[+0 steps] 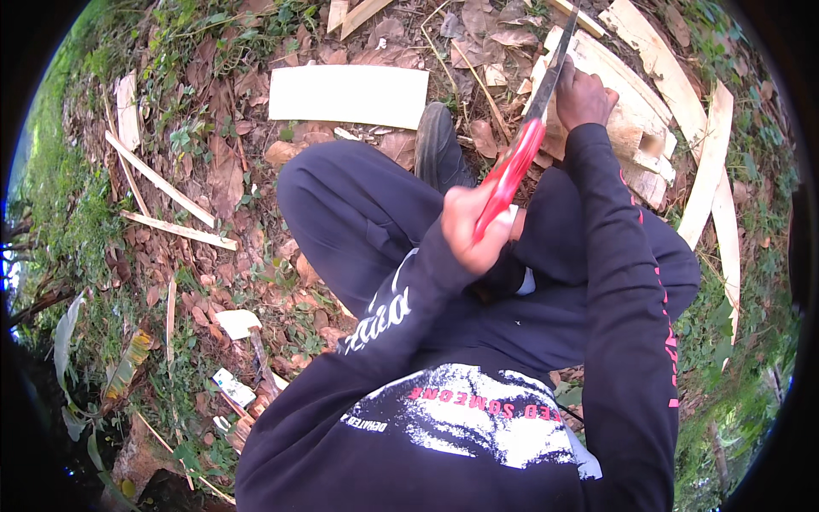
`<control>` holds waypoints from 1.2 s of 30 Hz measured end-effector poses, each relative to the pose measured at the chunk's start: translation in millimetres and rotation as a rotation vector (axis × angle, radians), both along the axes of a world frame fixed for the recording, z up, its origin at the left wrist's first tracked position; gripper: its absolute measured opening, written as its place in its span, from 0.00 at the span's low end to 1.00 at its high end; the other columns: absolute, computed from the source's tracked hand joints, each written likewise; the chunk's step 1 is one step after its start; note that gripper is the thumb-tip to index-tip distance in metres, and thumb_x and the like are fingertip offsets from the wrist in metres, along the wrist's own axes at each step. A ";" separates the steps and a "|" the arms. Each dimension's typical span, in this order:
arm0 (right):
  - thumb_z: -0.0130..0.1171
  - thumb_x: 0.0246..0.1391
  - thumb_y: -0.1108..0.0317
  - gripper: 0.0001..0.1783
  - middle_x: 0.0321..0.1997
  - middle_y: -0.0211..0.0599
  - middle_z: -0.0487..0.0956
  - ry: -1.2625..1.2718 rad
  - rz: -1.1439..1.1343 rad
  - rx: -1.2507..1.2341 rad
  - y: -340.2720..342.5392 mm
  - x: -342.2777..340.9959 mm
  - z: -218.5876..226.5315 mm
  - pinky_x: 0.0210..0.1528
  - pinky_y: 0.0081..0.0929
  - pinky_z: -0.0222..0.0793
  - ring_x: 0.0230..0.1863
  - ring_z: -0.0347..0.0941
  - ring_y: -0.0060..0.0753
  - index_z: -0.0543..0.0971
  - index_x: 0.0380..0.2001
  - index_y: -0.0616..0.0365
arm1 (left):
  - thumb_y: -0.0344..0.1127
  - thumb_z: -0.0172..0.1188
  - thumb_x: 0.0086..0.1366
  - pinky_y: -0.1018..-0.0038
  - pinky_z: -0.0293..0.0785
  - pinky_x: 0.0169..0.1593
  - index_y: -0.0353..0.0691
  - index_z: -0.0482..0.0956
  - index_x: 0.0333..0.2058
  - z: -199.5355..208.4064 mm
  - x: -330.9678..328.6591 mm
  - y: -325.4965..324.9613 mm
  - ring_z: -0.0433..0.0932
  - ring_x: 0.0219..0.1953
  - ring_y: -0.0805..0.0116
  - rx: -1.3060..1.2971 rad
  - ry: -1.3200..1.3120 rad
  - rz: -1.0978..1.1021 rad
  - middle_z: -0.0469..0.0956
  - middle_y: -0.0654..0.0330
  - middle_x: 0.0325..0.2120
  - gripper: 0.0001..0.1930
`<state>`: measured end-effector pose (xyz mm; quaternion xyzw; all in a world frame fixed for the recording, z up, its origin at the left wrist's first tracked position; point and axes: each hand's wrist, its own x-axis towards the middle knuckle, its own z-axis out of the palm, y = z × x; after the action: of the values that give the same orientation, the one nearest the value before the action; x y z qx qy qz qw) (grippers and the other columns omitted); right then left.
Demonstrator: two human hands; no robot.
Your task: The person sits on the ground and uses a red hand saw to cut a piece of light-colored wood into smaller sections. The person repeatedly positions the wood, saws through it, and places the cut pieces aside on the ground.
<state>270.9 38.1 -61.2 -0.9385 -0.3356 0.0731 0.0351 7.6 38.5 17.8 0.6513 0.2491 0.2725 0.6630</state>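
Observation:
My left hand (472,229) is closed around the red handle (517,162) of a handsaw. From there its long dark blade (553,78) slants up and to the right, across the edge of some pale wood. Beside the blade, my right hand (585,96) has its fingers curled down on the pale piece of wood (630,78); its fingertips are partly hidden. Under that piece lies a thicker wooden block (653,143) with a hollow in its end. The contact between blade and wood is hard to make out.
My bent legs (358,183) and a dark shoe (439,145) are close below the saw. A pale rectangular board (348,96) lies ahead on the leafy ground. Long wooden strips (710,162) lie at the right, with thinner strips (166,183) at the left.

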 end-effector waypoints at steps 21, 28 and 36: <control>0.25 0.68 0.37 0.43 0.41 0.49 0.84 0.053 -0.116 -0.029 5.5 7.9 -4.3 0.68 0.54 0.44 0.54 0.73 0.50 0.87 0.38 0.57 | 0.41 0.51 0.59 0.73 0.64 0.22 0.31 0.74 0.25 13.4 9.3 9.8 0.70 0.13 0.68 0.111 0.035 0.076 0.70 0.59 0.13 0.16; 0.28 0.67 0.36 0.42 0.40 0.47 0.84 0.051 -0.131 -0.007 6.1 0.8 0.3 0.66 0.55 0.45 0.51 0.75 0.48 0.86 0.39 0.56 | 0.44 0.50 0.60 0.76 0.59 0.21 0.29 0.73 0.24 24.9 -8.8 1.6 0.66 0.12 0.74 -0.049 0.027 0.019 0.68 0.62 0.11 0.19; 0.31 0.68 0.38 0.39 0.33 0.43 0.84 -0.004 0.014 0.153 -1.1 4.7 -13.2 0.60 0.51 0.50 0.45 0.75 0.45 0.86 0.31 0.56 | 0.38 0.50 0.61 0.74 0.61 0.22 0.29 0.74 0.26 -5.7 44.2 22.1 0.67 0.14 0.73 0.016 0.008 -0.017 0.69 0.61 0.13 0.15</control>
<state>275.6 37.0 -74.4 -0.9308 -0.3470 0.0459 0.1055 51.8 60.6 12.1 0.6595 0.2441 0.2664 0.6591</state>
